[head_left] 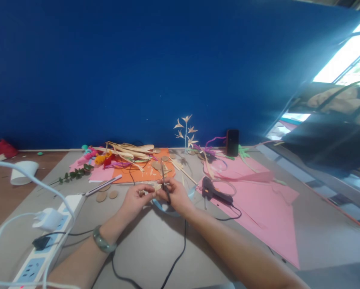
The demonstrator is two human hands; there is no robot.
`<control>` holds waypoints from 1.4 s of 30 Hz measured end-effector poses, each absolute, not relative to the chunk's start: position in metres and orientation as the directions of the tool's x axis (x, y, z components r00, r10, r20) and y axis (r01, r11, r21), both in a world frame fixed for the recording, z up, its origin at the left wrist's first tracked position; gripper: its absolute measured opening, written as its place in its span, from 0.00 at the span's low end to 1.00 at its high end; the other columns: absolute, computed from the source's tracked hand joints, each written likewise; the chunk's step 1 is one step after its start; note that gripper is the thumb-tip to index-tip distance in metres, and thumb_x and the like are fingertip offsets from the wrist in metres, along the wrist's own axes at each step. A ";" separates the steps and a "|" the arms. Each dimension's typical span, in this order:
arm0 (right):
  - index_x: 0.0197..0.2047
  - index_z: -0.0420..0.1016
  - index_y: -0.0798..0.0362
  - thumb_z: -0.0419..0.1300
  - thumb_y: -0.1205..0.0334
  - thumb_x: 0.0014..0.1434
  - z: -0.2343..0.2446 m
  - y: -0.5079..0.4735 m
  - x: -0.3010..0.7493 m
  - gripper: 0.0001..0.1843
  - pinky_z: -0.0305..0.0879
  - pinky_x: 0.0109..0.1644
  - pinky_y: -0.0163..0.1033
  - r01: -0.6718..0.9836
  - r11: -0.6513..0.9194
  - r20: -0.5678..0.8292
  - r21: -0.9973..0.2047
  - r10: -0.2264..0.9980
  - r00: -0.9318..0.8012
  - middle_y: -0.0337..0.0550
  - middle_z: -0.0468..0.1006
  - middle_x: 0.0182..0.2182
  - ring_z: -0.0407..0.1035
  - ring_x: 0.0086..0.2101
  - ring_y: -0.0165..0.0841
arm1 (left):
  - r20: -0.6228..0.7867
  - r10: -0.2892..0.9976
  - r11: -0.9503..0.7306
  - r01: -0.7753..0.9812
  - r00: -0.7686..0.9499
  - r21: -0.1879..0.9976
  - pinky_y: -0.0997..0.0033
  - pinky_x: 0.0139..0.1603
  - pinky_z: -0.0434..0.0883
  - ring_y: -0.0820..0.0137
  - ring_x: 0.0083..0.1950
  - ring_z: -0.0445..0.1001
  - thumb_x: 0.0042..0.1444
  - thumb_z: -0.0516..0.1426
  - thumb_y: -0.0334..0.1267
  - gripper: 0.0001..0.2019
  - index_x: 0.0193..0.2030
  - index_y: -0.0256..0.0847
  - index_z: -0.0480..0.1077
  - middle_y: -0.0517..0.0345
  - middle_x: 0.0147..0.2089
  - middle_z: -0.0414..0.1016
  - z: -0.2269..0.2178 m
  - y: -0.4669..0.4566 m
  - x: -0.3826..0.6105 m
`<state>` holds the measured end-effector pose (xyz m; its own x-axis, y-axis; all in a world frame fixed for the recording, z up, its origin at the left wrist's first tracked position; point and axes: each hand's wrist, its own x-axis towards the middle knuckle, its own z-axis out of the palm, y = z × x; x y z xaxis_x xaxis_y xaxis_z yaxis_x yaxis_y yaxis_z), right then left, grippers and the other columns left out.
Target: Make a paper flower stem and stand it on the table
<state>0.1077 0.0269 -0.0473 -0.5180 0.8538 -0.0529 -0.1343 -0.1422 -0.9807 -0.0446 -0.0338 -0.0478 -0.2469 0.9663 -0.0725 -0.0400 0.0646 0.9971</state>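
Observation:
My right hand [177, 196] is closed around dark-handled scissors [163, 173], whose narrow blades point away from me. Close beside it, my left hand [140, 197] pinches a small pale piece [157, 187] that looks like dried husk; both hands' fingertips meet around it. Below the fingers lies a pale-blue rounded item [167, 208], mostly covered by the hands. Beyond them, strips of dried husk [131, 150] are heaped on an orange sheet [125, 175]. A stem with several star-shaped husk flowers [186, 132] stands upright at the back.
A black glue gun [216, 192] and its cord lie on pink paper [267, 216] to the right. A phone [232, 142] leans on the blue panel. At left are wooden discs [101, 196], a white power strip [32, 265], a cutter [104, 185] and a white cup [23, 172].

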 end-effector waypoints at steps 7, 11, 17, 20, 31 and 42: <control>0.38 0.70 0.53 0.72 0.54 0.40 -0.049 0.027 0.106 0.24 0.61 0.26 0.33 -0.116 -0.093 -0.028 -0.989 0.882 -0.470 0.33 0.74 0.21 0.66 0.21 0.27 | -0.095 0.963 0.081 -0.064 -0.251 0.995 0.78 0.17 0.52 0.80 0.15 0.57 0.41 0.67 0.41 0.12 0.27 0.36 0.73 0.65 0.17 0.65 -0.045 -0.035 -0.049; 0.41 0.69 0.53 0.70 0.52 0.43 -0.041 0.028 0.109 0.25 0.62 0.30 0.35 -0.036 0.017 0.033 -0.999 0.843 -0.537 0.36 0.75 0.26 0.68 0.26 0.29 | -0.134 0.949 0.073 -0.216 -0.285 0.974 0.80 0.15 0.47 0.82 0.15 0.51 0.42 0.66 0.44 0.14 0.29 0.37 0.71 0.71 0.15 0.58 -0.042 -0.032 -0.060; 0.40 0.68 0.54 0.71 0.51 0.40 -0.031 0.025 0.112 0.26 0.62 0.35 0.36 0.211 0.155 -0.034 -0.965 0.725 -0.688 0.35 0.73 0.26 0.66 0.28 0.29 | -0.140 0.913 -0.013 -0.369 -0.384 0.929 0.82 0.16 0.44 0.84 0.15 0.48 0.37 0.68 0.42 0.16 0.28 0.35 0.71 0.71 0.16 0.58 -0.038 -0.026 -0.070; 0.38 0.68 0.55 0.70 0.50 0.41 -0.034 0.025 0.112 0.25 0.60 0.31 0.34 0.236 0.143 -0.068 -0.961 0.707 -0.704 0.34 0.71 0.23 0.64 0.25 0.28 | -0.154 0.903 -0.024 -0.405 -0.402 0.914 0.82 0.15 0.45 0.85 0.15 0.49 0.36 0.69 0.41 0.16 0.28 0.35 0.71 0.70 0.16 0.60 -0.036 -0.026 -0.070; 0.36 0.68 0.56 0.71 0.48 0.38 -0.031 0.022 0.112 0.27 0.57 0.25 0.31 0.234 0.002 -0.174 -0.972 0.666 -0.725 0.31 0.68 0.19 0.62 0.20 0.24 | -0.143 0.927 0.022 -0.330 -0.347 0.944 0.81 0.17 0.44 0.84 0.15 0.47 0.38 0.67 0.42 0.13 0.27 0.34 0.72 0.70 0.15 0.57 -0.038 -0.029 -0.067; 0.34 0.69 0.57 0.72 0.47 0.36 -0.034 0.022 0.112 0.28 0.55 0.22 0.29 0.226 -0.027 -0.184 -0.974 0.677 -0.713 0.30 0.67 0.17 0.59 0.18 0.22 | -0.158 0.920 0.054 -0.284 -0.358 0.957 0.80 0.17 0.45 0.83 0.15 0.48 0.36 0.67 0.44 0.15 0.27 0.34 0.73 0.71 0.12 0.56 -0.033 -0.030 -0.064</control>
